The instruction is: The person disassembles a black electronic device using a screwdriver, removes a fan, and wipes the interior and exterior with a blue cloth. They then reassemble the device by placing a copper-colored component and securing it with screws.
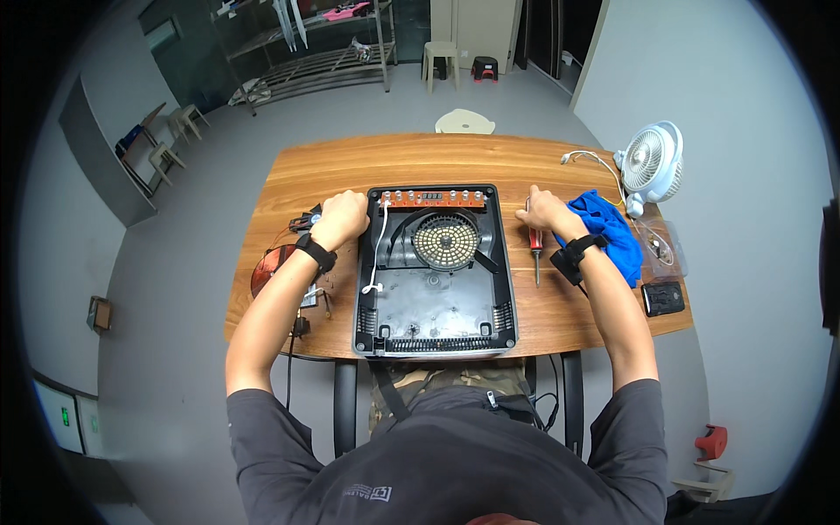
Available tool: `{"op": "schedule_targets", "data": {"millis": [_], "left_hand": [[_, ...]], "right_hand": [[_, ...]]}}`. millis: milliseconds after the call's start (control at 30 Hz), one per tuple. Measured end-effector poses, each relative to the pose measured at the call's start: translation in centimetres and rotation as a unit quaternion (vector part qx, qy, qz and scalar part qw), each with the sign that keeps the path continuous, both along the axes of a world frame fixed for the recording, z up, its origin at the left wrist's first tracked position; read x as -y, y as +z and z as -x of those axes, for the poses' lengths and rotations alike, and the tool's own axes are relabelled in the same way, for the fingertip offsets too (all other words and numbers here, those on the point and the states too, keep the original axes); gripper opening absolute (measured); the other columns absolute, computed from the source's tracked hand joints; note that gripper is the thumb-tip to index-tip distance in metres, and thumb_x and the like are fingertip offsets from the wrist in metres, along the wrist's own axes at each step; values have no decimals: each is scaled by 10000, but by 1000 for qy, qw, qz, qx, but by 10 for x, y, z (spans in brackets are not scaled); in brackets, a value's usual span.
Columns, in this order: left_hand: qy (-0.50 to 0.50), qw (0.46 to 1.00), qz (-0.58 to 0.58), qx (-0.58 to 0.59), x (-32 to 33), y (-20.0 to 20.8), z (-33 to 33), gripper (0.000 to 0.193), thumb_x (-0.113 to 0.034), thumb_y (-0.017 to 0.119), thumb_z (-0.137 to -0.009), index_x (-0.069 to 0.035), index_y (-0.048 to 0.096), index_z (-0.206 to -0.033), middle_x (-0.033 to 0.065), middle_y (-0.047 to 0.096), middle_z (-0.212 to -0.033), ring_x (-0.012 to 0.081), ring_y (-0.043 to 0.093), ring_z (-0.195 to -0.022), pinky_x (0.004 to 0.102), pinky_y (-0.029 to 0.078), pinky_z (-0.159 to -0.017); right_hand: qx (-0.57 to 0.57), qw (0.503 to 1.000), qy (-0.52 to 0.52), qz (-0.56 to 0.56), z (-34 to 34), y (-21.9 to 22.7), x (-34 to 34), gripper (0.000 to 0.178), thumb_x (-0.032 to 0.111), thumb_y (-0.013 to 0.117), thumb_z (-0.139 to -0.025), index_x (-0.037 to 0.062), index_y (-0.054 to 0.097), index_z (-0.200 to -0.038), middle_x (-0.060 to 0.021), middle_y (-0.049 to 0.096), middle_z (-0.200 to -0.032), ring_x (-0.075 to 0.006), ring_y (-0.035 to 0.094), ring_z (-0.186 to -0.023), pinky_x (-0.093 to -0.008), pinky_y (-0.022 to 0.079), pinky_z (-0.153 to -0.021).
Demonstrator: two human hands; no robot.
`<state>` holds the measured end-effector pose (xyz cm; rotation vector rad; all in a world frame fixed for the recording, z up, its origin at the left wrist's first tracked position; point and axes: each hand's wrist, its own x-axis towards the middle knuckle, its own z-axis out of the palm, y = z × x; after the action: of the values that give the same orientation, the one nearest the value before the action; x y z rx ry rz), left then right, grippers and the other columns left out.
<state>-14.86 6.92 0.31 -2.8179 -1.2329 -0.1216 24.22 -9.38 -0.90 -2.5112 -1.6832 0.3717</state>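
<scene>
Right grip is resting curled over the screwdriver, right of the black casing on the desk, left grip at the casing's left edge, both holds unclear; steady handling is probably needing a full-handle grasp.

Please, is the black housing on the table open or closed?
Open: no cover lies over the black housing, so the orange circuit board and the round grille inside it are visible.
</scene>
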Motion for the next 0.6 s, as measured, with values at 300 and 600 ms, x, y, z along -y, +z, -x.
{"op": "schedule_targets", "data": {"millis": [300, 600], "left_hand": [[-60, 995, 44, 64, -2, 14, -26, 304, -218, 810, -793, -74, 704, -1039, 141, 679, -1047, 364, 679, -1024, 476, 560, -883], [-116, 987, 85, 71, -4, 6, -45, 458, -134, 833, -756, -62, 636, -1162, 134, 602, -1188, 364, 627, -1142, 457, 540, -960]], "right_hand": [[8, 999, 12, 30, 3, -21, -9, 618, 414, 746, -872, -58, 537, -1211, -297, 706, -1065, -459, 674, -1062, -490, 555, -926], [-12, 999, 36, -24, 2, -40, -1, 632, 361, 715, -861, -121, 505, -1212, -361, 682, -1052, -488, 668, -1043, -470, 563, -919]]}}
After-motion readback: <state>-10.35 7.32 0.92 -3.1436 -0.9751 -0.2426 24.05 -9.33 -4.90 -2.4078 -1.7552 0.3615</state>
